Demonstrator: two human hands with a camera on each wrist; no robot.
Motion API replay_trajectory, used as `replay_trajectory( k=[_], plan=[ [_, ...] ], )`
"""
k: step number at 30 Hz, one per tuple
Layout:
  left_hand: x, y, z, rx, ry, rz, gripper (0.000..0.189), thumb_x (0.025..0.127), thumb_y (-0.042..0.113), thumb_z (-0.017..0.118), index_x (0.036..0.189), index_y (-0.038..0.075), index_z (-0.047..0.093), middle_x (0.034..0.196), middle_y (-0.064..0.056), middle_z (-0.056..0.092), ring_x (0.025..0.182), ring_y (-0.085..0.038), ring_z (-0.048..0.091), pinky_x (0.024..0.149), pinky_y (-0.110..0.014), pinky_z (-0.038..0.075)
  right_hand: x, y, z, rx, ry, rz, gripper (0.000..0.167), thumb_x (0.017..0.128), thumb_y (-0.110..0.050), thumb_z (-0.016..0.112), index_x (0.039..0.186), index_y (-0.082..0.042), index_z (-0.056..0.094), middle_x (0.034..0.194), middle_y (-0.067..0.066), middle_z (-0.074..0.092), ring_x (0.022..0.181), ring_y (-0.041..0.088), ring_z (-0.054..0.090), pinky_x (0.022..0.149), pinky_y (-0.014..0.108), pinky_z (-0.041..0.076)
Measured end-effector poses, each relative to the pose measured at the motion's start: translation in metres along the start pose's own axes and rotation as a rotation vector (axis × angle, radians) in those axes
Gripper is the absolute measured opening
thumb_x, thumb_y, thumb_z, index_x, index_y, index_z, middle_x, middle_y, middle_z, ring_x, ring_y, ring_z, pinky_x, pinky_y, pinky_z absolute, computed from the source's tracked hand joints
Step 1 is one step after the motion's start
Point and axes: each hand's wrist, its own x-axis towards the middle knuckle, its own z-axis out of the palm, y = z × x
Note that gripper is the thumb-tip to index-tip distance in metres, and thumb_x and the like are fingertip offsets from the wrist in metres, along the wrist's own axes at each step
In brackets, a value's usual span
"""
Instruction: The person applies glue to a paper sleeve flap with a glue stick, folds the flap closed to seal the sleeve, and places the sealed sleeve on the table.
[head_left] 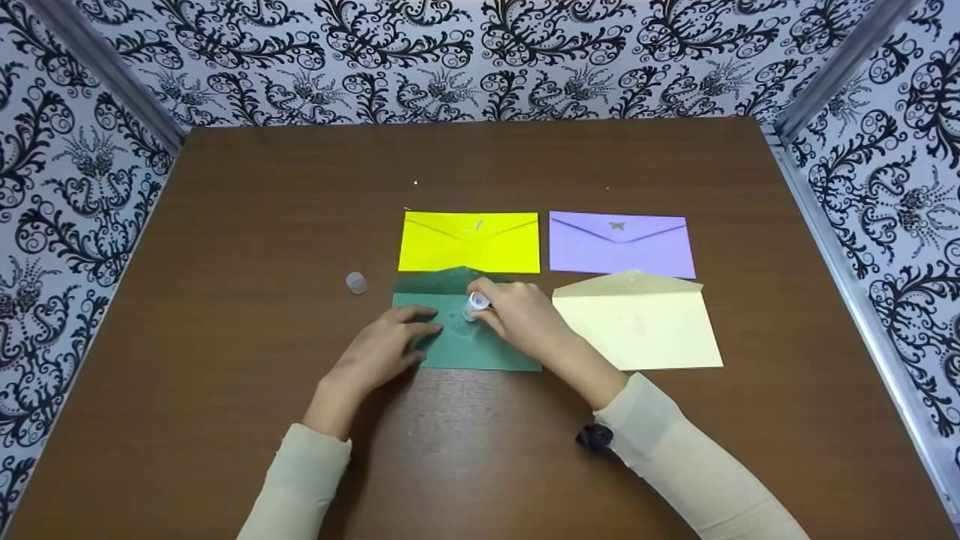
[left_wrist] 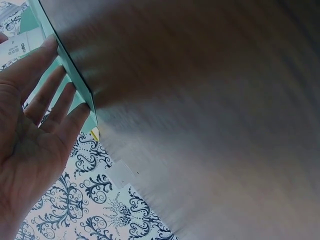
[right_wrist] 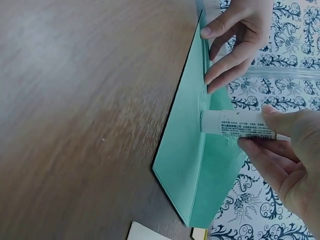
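A green envelope lies on the table with its flap opened away from me. My right hand pinches a white glue stick between thumb and fingers, its tip down against the envelope's middle. In the right wrist view, smears show on the green paper around the tip. My left hand rests its fairly straight, spread fingertips on the envelope's left side. The glue stick's cap lies apart on the table, left of the envelope.
Behind the green envelope lies a yellow envelope, flap folded down. A purple envelope with a small butterfly mark sits beside it. To the right is a cream envelope, flap raised. Patterned panels border the brown table.
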Motion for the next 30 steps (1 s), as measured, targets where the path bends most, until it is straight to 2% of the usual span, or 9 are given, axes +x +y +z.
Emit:
replay_trajectory(
  k=[10,17,25,27,30],
  plan=[
    [0.001,0.002,0.0,0.005,-0.012,-0.007,0.046,0.09,0.015,0.074,0.135,0.017,0.064,0.148,-0.003,0.053,0.135,-0.028,0.052,0.111,-0.045,0.048,-0.009,-0.001,-0.003,0.031,-0.003,-0.007,0.03,0.091,-0.025,0.072,0.114,-0.008,0.066,0.1,0.008,0.077,0.091,0.023,0.075,0.08,0.036,0.063],
    [0.002,0.004,-0.002,0.017,-0.031,-0.022,0.047,0.09,0.017,0.074,0.136,0.019,0.063,0.149,-0.002,0.052,0.136,-0.027,0.051,0.111,-0.045,0.047,-0.014,0.006,-0.015,0.195,0.019,0.094,0.028,0.091,-0.024,0.073,0.113,-0.008,0.068,0.099,0.008,0.077,0.085,0.016,0.072,0.077,0.03,0.063],
    [0.0,0.008,-0.007,0.091,-0.029,0.005,0.049,0.088,0.015,0.076,0.135,0.018,0.064,0.146,-0.004,0.053,0.133,-0.027,0.053,0.107,-0.044,0.051,-0.026,0.017,-0.036,0.324,0.103,0.16,0.029,0.086,-0.018,0.078,0.11,-0.003,0.069,0.104,0.014,0.075,0.093,0.021,0.074,0.078,0.029,0.063],
    [0.0,0.01,-0.008,0.107,-0.018,0.017,0.049,0.087,0.015,0.077,0.135,0.017,0.064,0.145,-0.004,0.054,0.132,-0.026,0.054,0.106,-0.043,0.052,-0.029,0.02,-0.042,0.348,0.121,0.187,0.029,0.086,-0.017,0.078,0.109,-0.003,0.068,0.104,0.015,0.075,0.093,0.023,0.074,0.078,0.029,0.063],
    [0.002,0.014,-0.009,0.132,0.033,0.046,0.05,0.086,0.016,0.079,0.134,0.017,0.064,0.143,-0.004,0.055,0.13,-0.026,0.055,0.104,-0.042,0.053,-0.035,0.025,-0.05,0.371,0.141,0.226,0.03,0.086,-0.015,0.078,0.111,-0.002,0.067,0.104,0.016,0.074,0.092,0.025,0.075,0.077,0.031,0.063]
  ],
)
